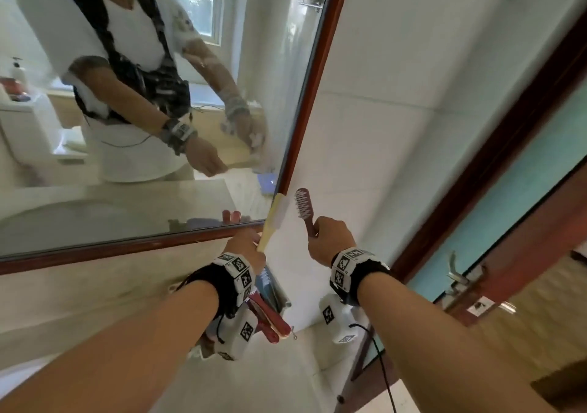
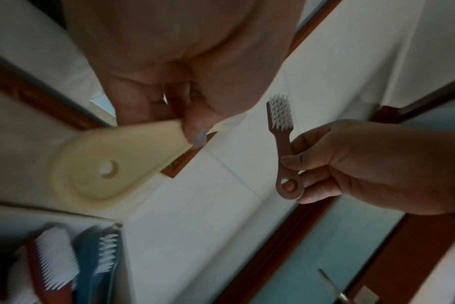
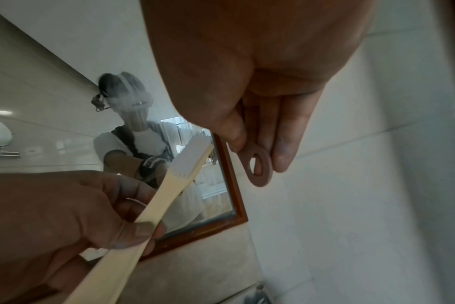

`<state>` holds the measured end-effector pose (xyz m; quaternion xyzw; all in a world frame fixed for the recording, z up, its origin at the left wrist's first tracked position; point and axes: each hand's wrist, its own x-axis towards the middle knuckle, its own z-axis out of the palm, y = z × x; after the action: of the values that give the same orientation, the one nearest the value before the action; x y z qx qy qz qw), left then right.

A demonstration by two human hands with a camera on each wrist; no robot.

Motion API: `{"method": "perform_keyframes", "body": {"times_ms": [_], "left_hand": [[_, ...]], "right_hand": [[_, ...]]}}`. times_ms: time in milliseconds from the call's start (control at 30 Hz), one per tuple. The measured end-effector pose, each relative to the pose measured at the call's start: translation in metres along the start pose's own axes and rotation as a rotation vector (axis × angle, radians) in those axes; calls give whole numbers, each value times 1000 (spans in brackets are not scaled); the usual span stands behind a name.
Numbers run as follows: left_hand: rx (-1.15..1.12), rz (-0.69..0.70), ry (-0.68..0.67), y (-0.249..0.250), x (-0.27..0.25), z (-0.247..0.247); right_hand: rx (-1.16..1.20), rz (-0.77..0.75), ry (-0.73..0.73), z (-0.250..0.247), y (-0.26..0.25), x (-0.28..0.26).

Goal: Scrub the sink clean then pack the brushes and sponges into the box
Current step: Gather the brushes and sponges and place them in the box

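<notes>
**Two brushes in the hands, packing seems to be under way**

The left hand (image 1: 246,247) has its fingers curled around the handle of a cream brush (image 1: 273,219), and the bristle head points up toward the corner of the mirror (image 1: 320,73). The right hand (image 1: 330,238) pinches the thin stem of a small brown brush (image 1: 304,207) between thumb and fingers. This brush stands upright, its white bristles turned toward the cream one. The two brushes are near each other but apart, both held in the air in front of the white wall.

Below the left wrist stands a container (image 1: 283,300), which I take to be the box; its shape is mostly hidden by the wrist device. In the left wrist view, a red brush (image 2: 53,265) and a blue brush (image 2: 101,255) with white bristles already lie inside it.

My judgement is that the scrubbing is probably finished and the packing is partly done, because some brushes are in the box and the hands are away from the sink. I cannot confirm that the sink is clean: only its pale reflection shows in the mirror, and it is blurred. No sponge is visible, so I cannot tell whether the sponges are packed. What is left, at least, is to put the two held brushes into the box.
</notes>
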<state>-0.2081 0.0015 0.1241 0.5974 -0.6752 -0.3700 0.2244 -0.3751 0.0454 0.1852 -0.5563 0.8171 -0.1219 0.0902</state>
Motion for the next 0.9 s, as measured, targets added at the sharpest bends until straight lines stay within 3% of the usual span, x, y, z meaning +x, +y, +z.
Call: {"method": "perform_keyframes", "body": {"times_ms": [300, 467, 733, 900], "left_hand": [[117, -335, -54, -38, 18, 57], [60, -545, -29, -60, 27, 96], [-40, -702, -58, -83, 58, 141], [-86, -656, 16, -89, 68, 171]], "right_hand": [[-63, -243, -350, 109, 29, 62], [-13, -267, -502, 156, 48, 83], [58, -171, -574, 200, 63, 103], [17, -132, -625, 220, 73, 112]]}}
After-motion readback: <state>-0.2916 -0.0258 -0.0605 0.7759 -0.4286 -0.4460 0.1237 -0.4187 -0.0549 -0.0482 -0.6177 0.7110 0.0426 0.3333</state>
